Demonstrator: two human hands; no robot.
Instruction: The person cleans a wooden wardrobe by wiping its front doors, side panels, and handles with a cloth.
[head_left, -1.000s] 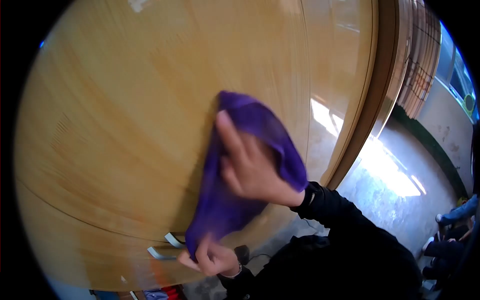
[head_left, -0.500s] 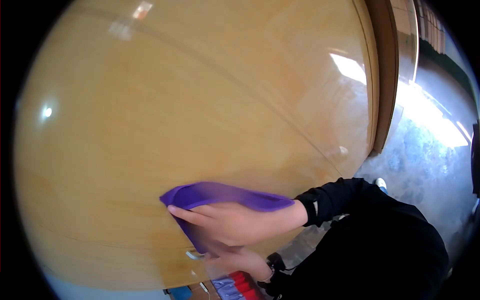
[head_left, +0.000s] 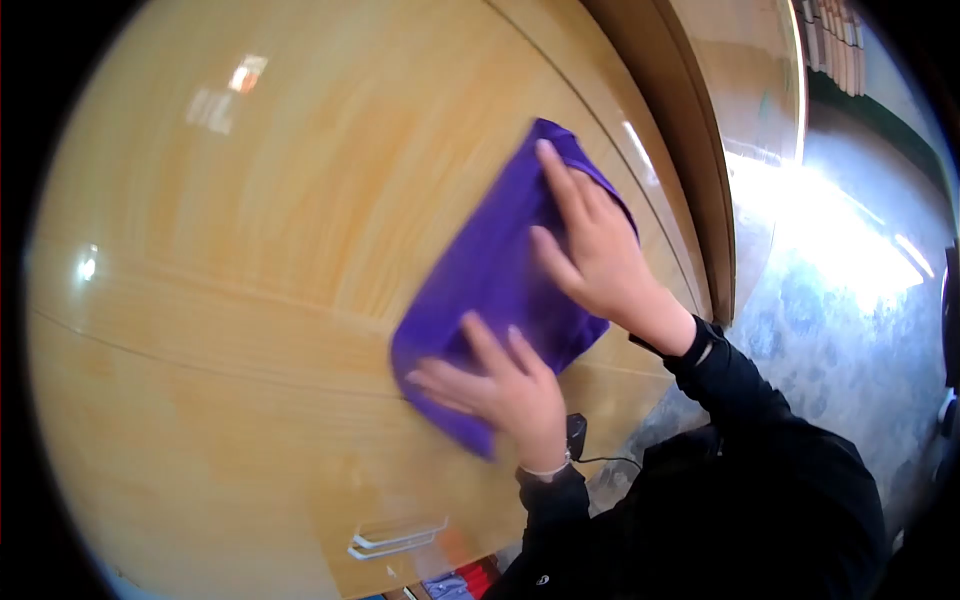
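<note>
A purple cloth [head_left: 490, 270] lies spread on a glossy, wood-grained surface [head_left: 250, 420]. My right hand [head_left: 605, 255] presses on its upper part, palm down, with the thumb apart and the fingers stretched towards the cloth's top corner. Lower down, my left hand [head_left: 505, 395] rests flat on the near part of the cloth with its fingers spread. Both hands are slightly blurred. The cloth beneath the palms is hidden.
A white handle [head_left: 400, 537] sits low on the wooden surface. A brown edge [head_left: 690, 150] curves along its right side. Beyond lies a grey floor [head_left: 800, 330] with bright glare. Red and blue items [head_left: 462, 580] show at the bottom edge.
Both hands have moved up and to the right with the cloth. The cloth was bunched and folded under the right hand; now it is spread wider, and the left hand lies on it.
</note>
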